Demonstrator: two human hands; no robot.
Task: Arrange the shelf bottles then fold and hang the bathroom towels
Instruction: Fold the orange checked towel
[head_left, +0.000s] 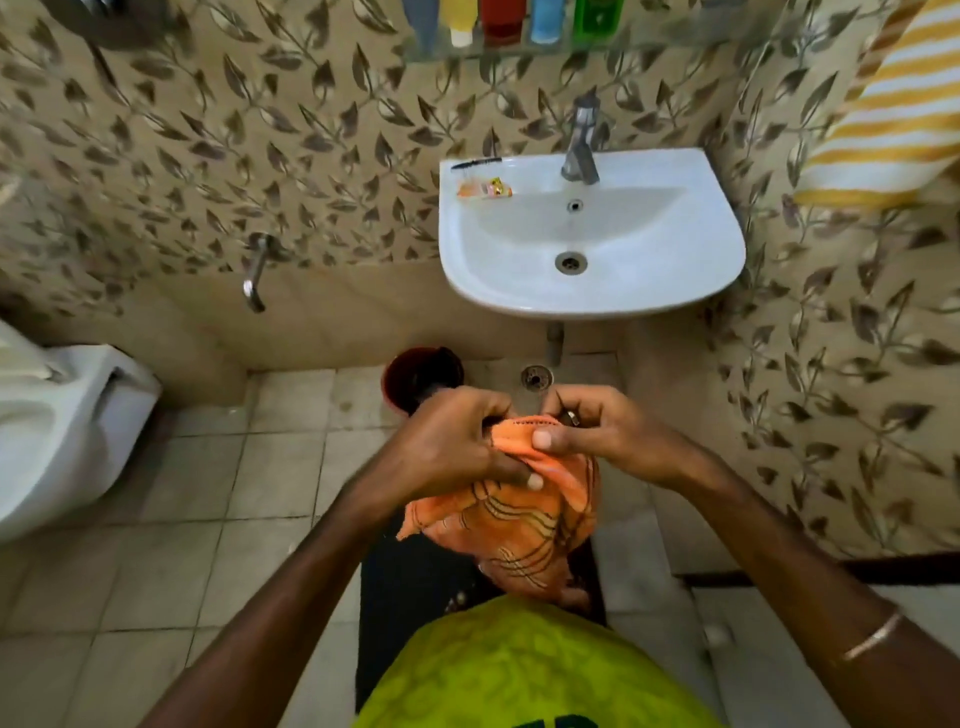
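Observation:
An orange towel (519, 525) with dark line patterns hangs bunched in front of me, below the sink. My left hand (457, 441) grips its upper edge from the left, thumb pressed on the cloth. My right hand (587, 426) pinches the same hemmed edge from the right. A yellow-and-white striped towel (893, 109) hangs at the upper right wall. Several coloured bottles (514, 21) stand in a row on the glass shelf (597, 47) above the sink; their tops are cut off by the frame.
A white sink (675, 270) with a steel tap (582, 145) is on the wall ahead, with a comb and small packets on its left rim. A toilet (57, 421) is at the left. A dark red bucket (421, 374) stands on the tiled floor.

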